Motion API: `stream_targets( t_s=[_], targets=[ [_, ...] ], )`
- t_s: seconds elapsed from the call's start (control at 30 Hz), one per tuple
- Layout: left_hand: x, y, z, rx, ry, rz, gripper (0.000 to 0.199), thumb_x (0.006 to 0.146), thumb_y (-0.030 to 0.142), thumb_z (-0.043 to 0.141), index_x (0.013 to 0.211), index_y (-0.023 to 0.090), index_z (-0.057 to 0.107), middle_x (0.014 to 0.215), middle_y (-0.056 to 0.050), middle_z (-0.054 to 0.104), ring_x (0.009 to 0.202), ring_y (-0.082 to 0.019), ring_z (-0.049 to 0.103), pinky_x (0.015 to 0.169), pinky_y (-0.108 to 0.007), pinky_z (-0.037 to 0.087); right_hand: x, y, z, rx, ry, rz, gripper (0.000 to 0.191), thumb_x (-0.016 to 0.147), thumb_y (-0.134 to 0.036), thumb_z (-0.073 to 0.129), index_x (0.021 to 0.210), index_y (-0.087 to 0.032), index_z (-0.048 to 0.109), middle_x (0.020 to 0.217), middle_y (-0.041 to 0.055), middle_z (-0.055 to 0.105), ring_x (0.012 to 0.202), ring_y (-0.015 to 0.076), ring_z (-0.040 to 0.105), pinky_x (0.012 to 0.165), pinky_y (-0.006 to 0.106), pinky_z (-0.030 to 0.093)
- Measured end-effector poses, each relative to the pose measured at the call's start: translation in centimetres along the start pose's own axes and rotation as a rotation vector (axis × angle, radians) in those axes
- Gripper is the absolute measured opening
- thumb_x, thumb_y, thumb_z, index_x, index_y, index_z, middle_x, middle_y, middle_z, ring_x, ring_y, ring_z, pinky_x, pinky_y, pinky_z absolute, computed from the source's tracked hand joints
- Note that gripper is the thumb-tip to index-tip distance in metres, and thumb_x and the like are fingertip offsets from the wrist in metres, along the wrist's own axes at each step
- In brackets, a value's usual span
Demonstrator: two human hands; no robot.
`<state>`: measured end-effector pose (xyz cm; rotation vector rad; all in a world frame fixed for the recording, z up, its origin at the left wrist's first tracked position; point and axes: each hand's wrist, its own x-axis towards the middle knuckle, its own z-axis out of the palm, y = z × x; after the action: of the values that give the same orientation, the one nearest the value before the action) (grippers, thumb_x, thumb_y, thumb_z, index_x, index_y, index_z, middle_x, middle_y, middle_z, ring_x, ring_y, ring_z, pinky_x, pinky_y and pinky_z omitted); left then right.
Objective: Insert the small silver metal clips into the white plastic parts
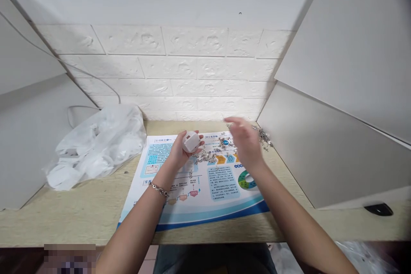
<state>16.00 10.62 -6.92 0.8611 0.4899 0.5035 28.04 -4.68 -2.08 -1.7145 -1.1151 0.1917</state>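
White casing (192, 141) sits grasped in my left fingers (201, 137), likely for steadiness; my blurred right fingers (236, 120), grip unclear, near the bench's back edge (167, 127).

Holds a white plastic piece (192, 142) in the left hand (180, 152) above a printed sheet (202, 209) with blue edging, wearing a bracelet (159, 189) on that wrist. Holds the right hand (245, 143) over the sheet's right part, too blurred to show any grip. Has small metal parts (207, 157) scattered on the sheet between both hands, with a heap of more (265, 138) just beyond the right hand. Has a translucent bag (102, 147) of white pieces at left on the pale table (64, 218), and a black object (379, 209) at far right. Faces a white brick-patterned wall (180, 68) between grey panels (334, 137).
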Motion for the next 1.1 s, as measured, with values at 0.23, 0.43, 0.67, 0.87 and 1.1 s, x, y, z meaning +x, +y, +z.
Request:
stream_targets(
  t_s=[0.23,0.43,0.67,0.87,1.1],
  targets=[
    [-0.6,-0.6,0.8,-0.006,-0.116,-0.109,0.042,0.081,0.038,0.043,0.113,0.013,0.054,0.081,-0.010,0.066,0.068,-0.022,0.065,0.053,-0.031,0.052,0.9,2.9,4.1,0.118,-0.126,0.169,0.031,0.071,-0.038,0.056,0.088,-0.015,0.069,0.069,0.0034,0.065,0.066,0.0155,0.058,0.062,0.026,0.043],
    [-1.0,-0.7,1.5,0.091,-0.127,-0.138,0.042,0.084,0.037,0.040,0.114,0.011,0.054,0.084,-0.011,0.066,0.070,-0.020,0.064,0.055,-0.030,0.053,0.4,3.0,4.1,0.204,-0.140,0.261,0.027,0.069,-0.036,0.057,0.079,-0.015,0.071,0.067,0.0027,0.066,0.063,0.0148,0.058,0.058,0.023,0.042],
    [-0.7,-0.9,1.0,0.098,-0.180,-0.168,0.052,0.086,0.048,0.035,0.120,0.012,0.050,0.096,-0.015,0.065,0.075,-0.022,0.065,0.059,-0.032,0.053,0.3,2.8,3.9,0.184,-0.123,0.295,0.031,0.072,-0.041,0.051,0.068,-0.014,0.066,0.055,-0.0003,0.056,0.051,0.0106,0.048,0.048,0.021,0.035],
    [-0.2,-1.3,0.7,0.058,-0.201,-0.268,0.069,0.079,0.066,0.027,0.115,0.013,0.054,0.089,-0.015,0.065,0.071,-0.023,0.065,0.051,-0.031,0.052,0.1,3.2,4.2,0.291,-0.277,0.328,0.033,0.070,-0.043,0.055,0.084,-0.015,0.063,0.068,0.0013,0.062,0.054,0.0118,0.054,0.047,0.021,0.038],
    [0.0,-1.1,0.4,0.008,-0.253,-0.334,0.070,0.083,0.061,0.022,0.115,0.007,0.052,0.086,-0.019,0.064,0.073,-0.025,0.065,0.044,-0.028,0.051,0.1,4.3,4.6,0.320,-0.290,0.353,0.036,0.073,-0.051,0.052,0.066,-0.015,0.055,0.053,-0.0007,0.055,0.052,0.0116,0.051,0.047,0.021,0.037]
  ],
)
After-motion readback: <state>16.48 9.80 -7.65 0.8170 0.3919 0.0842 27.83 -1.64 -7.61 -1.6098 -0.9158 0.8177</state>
